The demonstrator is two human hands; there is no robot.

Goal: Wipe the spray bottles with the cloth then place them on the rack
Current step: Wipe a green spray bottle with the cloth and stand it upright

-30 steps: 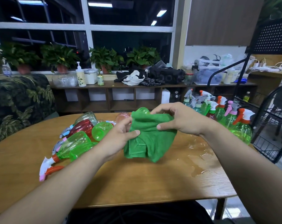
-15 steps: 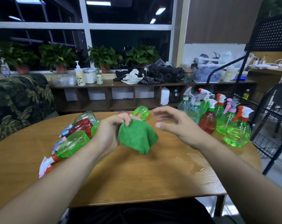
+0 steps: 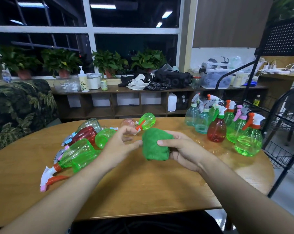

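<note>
The right hand's [image 3: 182, 150] fingers are hidden behind the cloth [image 3: 155, 146] it grasps; only its thumb shows, pressed on the front. The left hand [image 3: 121, 143] is released, its fingers loosely bent and holding nothing, and whether its thumb tip touches the cloth's left edge cannot be told. The lying bottles [image 3: 82, 146] on the left overlap so much that their number is hard to make out, and a pinkish one beyond the left fingers is blurred. The rack [image 3: 276, 150] is cut off by the right edge. All this is over a rounded wooden table [image 3: 143, 188] with a visible grain and a shiny wet patch [image 3: 215, 150] near the standing bottles [image 3: 217, 130] at its far right. Farther off are a low wooden shelf [image 3: 126, 105] with open cubbies, potted plants [image 3: 109, 63] under a dark window [image 3: 134, 43], and a leaf-print sofa [image 3: 18, 107] on the left. The cloth is green, fuzzy and bunched into a lump. The bottles are clear plastic in green, red and pale blue, bulb-shaped, with trigger heads. The rack is black wire mesh.
</note>
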